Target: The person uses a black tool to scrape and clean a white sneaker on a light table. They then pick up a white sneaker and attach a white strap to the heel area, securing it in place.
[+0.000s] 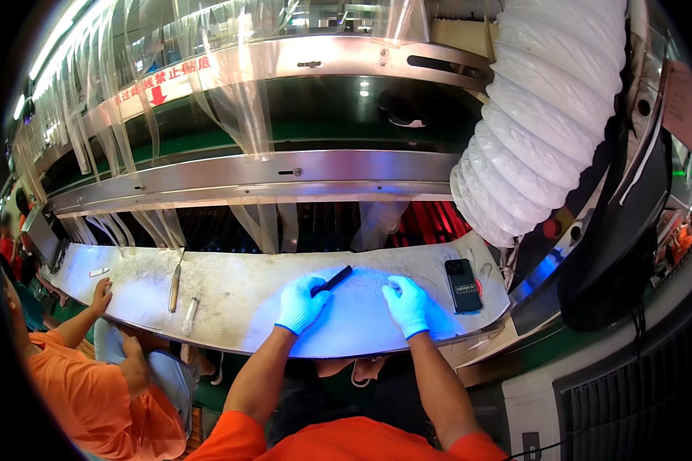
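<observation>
My left hand (298, 304), in a white glove lit blue, is closed on the near end of a slim black bar (335, 280). The bar slants up and to the right over the pale worktop (227, 303); its exact kind does not show. Across from it, my right hand (406, 304), gloved too, rests low over the worktop with its fingers drawn together. Whatever may be between those fingertips is too small to make out. Right of that hand lies a dark phone (463, 286).
A person in orange sits at the left, one hand (102, 296) on the worktop's end. Between us lie a long-handled tool (175, 286) and a clear syringe-like tube (191, 315). Behind run a metal rail (331, 169) and clear strips; a white ribbed duct (542, 115) hangs at right.
</observation>
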Available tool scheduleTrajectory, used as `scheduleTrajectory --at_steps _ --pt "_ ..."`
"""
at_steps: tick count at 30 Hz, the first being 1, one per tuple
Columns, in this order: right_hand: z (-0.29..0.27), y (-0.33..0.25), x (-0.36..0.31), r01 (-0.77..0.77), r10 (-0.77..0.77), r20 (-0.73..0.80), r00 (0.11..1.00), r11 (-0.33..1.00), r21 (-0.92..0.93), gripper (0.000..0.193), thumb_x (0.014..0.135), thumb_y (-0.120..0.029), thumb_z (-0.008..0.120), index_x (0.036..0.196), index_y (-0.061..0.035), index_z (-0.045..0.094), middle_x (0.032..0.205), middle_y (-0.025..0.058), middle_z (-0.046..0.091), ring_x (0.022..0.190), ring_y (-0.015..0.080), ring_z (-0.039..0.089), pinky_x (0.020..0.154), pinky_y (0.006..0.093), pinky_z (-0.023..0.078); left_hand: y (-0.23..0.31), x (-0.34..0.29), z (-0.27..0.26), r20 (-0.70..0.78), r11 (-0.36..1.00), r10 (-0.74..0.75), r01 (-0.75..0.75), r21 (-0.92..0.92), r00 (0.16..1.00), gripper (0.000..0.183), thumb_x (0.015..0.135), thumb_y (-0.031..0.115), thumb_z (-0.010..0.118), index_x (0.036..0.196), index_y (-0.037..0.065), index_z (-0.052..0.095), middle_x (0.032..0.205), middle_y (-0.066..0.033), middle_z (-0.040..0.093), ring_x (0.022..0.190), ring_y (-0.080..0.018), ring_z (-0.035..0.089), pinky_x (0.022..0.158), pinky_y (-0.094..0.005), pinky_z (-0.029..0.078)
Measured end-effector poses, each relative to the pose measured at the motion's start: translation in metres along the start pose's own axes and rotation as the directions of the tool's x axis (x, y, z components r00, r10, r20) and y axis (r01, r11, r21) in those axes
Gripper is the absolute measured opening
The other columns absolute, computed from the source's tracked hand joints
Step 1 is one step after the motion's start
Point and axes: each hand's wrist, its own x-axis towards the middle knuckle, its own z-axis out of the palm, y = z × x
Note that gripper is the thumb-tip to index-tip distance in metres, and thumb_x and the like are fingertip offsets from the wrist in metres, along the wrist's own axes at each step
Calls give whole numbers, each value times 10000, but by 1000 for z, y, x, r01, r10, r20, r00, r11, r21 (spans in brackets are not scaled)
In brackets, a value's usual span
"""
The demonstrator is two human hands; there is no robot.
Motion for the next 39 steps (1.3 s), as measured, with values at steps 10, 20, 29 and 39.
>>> scheduleTrajectory --at_steps 10,20,29,39 --pt "-2 -17 4 217 -213 42 976 961 -170 824 875 -308 888 1573 -11 565 1494 272 642 1360 466 621 1164 528 514 5 -2 3 59 983 -33 43 -178 998 321 902 167 856 1166 -8 806 1017 -182 815 914 -297 794 864 -410 624" --pt "-4 -28 -2 220 -201 106 974 951 -217 781 912 -339 863 1563 -11 581 1402 267 707 1255 453 695 1077 522 569 12 -9 23 -9 773 -298 236 -588 954 283 980 96 794 1209 -71 786 926 -110 804 814 -158 752 759 -311 608" --pt "3 -20 -4 390 -351 203 914 897 -206 737 951 -286 801 1609 -59 560 1279 252 753 1124 444 737 977 530 604 18 -13 46 -23 840 -310 263 -474 950 413 1003 216 805 1317 -50 773 1116 -207 844 993 -239 817 916 -379 639" --pt "-8 -38 -5 518 -467 250 848 829 -211 741 908 -262 809 1602 -110 600 1115 179 779 983 409 727 918 545 589 56 -27 30 169 865 -191 247 -437 967 551 983 169 807 1478 -26 667 1249 -219 821 1105 -299 820 1000 -394 631"
